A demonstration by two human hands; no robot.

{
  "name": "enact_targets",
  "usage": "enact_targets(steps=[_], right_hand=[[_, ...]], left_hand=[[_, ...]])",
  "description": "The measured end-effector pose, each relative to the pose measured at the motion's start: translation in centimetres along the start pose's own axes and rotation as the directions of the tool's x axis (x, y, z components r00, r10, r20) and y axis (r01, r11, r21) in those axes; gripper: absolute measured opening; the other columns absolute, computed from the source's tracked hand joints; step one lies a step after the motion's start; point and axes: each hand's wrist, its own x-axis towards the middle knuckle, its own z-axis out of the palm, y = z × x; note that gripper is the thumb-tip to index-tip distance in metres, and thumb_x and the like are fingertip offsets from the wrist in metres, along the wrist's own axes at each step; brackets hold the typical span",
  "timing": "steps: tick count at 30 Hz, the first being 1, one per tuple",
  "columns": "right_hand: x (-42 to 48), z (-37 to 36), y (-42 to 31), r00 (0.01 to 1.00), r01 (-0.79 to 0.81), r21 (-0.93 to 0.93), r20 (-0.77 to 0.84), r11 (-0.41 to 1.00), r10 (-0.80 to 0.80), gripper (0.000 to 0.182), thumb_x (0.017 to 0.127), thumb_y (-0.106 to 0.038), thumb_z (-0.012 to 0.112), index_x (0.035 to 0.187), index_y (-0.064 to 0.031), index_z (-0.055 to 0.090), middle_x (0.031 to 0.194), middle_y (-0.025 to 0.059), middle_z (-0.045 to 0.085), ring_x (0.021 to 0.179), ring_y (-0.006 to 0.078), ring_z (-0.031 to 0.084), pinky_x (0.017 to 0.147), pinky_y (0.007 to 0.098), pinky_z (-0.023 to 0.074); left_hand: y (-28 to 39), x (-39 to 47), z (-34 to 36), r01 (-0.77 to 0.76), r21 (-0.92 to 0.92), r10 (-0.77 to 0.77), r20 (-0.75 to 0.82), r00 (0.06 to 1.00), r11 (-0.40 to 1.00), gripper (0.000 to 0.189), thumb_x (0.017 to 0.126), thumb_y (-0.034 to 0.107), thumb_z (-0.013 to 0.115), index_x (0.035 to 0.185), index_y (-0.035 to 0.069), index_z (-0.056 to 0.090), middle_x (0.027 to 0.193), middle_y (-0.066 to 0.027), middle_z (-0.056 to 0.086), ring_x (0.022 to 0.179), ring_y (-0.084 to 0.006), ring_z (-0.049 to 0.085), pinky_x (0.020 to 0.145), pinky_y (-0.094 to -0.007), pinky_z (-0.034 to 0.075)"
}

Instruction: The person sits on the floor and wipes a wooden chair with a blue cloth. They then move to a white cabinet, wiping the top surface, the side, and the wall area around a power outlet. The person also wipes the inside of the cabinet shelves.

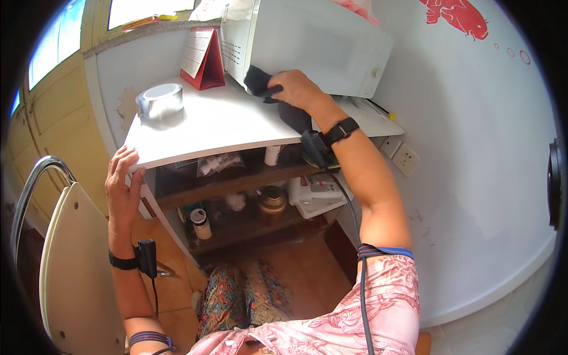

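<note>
My right hand (296, 88) grips a dark cloth (258, 81) at the lower front corner of a white microwave oven (310, 49). Part of the dark cloth hangs below the hand over the white tabletop (217, 120). My left hand (123, 177) rests at the tabletop's front left corner, fingers on its edge, holding no object. A roll of silvery tape (160, 102) lies on the top at the left. A red desk calendar (202, 60) stands beside the microwave.
Under the tabletop, shelves hold a plastic bag (218, 164), a white bottle (201, 224), a ringed gold-coloured object (271, 199) and a white tray (317, 195). A chair (80, 275) stands at left. A wall with a socket (405, 159) bounds the right; a cable runs along my right arm.
</note>
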Motion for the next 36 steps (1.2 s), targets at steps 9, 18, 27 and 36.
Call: enact_targets(steps=[9, 18, 27, 36], right_hand=[[-7.3, -2.1, 14.0, 0.876, -0.479, -0.375, -0.155, 0.794, 0.456, 0.028, 0.065, -0.007, 0.064, 0.093, -0.0027, 0.062, 0.093, 0.0182, 0.06, 0.089, 0.0348, 0.055, 0.08, 0.0375, 0.0442], [-5.3, 0.0, 7.4, 0.971, -0.232, -0.144, -0.098, 0.962, 0.219, 0.027, 0.07, -0.011, 0.061, 0.096, -0.0035, 0.061, 0.096, 0.019, 0.059, 0.09, 0.036, 0.054, 0.08, 0.0386, 0.0442], [-5.9, -1.0, 10.1, 0.883, -0.459, -0.345, -0.079, 0.819, 0.462, 0.028, 0.069, -0.002, 0.054, 0.096, -0.0046, 0.062, 0.095, 0.0172, 0.06, 0.089, 0.0344, 0.056, 0.081, 0.039, 0.0444], [-13.2, -2.7, 13.6, 0.709, -0.515, -0.608, 0.095, 0.605, 0.699, 0.026, 0.072, -0.005, 0.051, 0.094, -0.0068, 0.063, 0.094, 0.0165, 0.06, 0.089, 0.0328, 0.056, 0.079, 0.0395, 0.0446]], left_hand=[[0.4, 0.1, 0.6, 0.002, -0.005, -0.002, 0.008, 1.0, 1.0, 0.023, 0.076, 0.005, 0.058, 0.099, 0.002, 0.055, 0.106, -0.0132, 0.056, 0.109, -0.0296, 0.048, 0.092, -0.037, 0.038], [0.6, -0.1, 0.8, 0.013, -0.005, -0.013, -0.011, 1.0, 1.0, 0.024, 0.075, 0.003, 0.059, 0.098, 0.003, 0.055, 0.106, -0.0125, 0.056, 0.109, -0.0294, 0.048, 0.092, -0.0376, 0.038], [0.5, -0.1, 0.5, 0.007, 0.018, -0.007, 0.043, 0.999, 1.0, 0.022, 0.081, 0.01, 0.055, 0.101, 0.001, 0.054, 0.108, -0.014, 0.055, 0.11, -0.0299, 0.047, 0.093, -0.0375, 0.036], [0.8, 0.1, 0.6, 0.009, 0.015, -0.009, 0.017, 1.0, 1.0, 0.021, 0.079, 0.006, 0.056, 0.099, 0.001, 0.055, 0.107, -0.0131, 0.056, 0.11, -0.0294, 0.048, 0.093, -0.0374, 0.037]])
